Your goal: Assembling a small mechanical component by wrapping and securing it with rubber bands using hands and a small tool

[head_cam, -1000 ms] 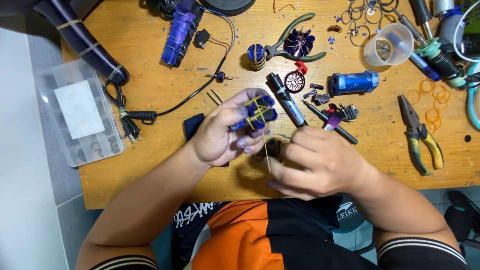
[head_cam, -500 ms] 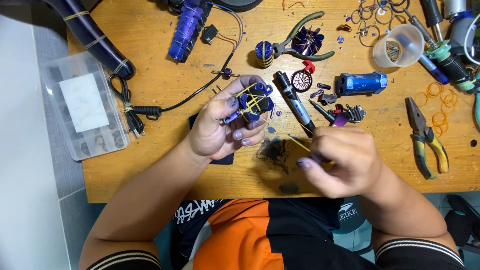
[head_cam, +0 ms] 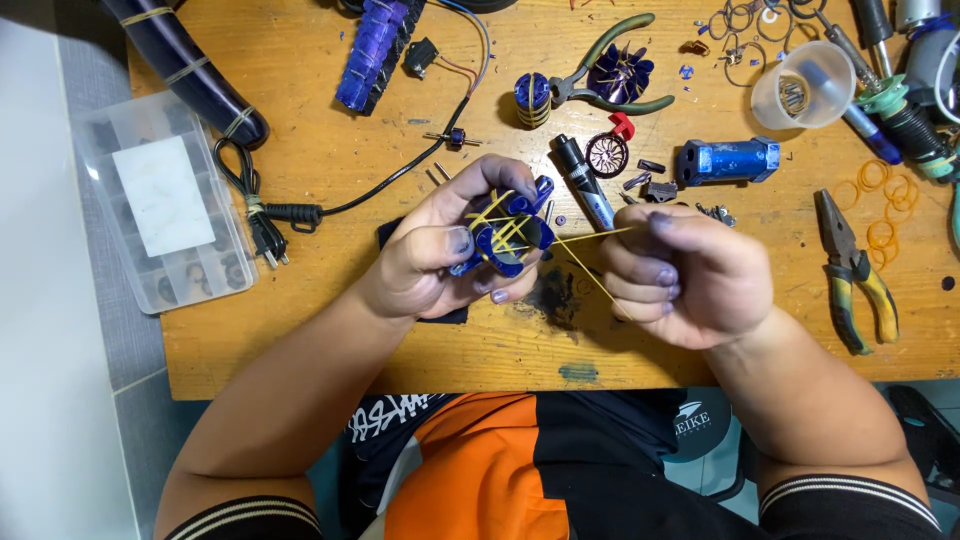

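We note a wooden table [head_cam: 300, 330] carrying everything, seen from above; places below are given relative to the blue motor core [head_cam: 505, 235] at its middle

Clear plastic box [head_cam: 160, 205] with a white label lies far to the left of the core, at the table's edge. A black power cord [head_cam: 330, 200] with its plug runs between the box and the core. Yellow-handled pliers [head_cam: 855, 270] lie well to the right; a blue cylinder [head_cam: 728, 160] sits up and to the right, a clear cup [head_cam: 805, 85] beyond it. Green-handled pliers [head_cam: 610, 75] lie above the core, a black pen [head_cam: 585, 185] just above and to its right

Left hand [head_cam: 440, 255]: fingers curled closed around the core, thumb across its front, holding it just above the table. Yellow wire [head_cam: 590, 260] crosses the core's face and stretches taut to the right

Right hand [head_cam: 690, 275]: just right of the core, closed to a fist, fingers pinched on the wire's far end. Fingertips of both hands look dark-stained
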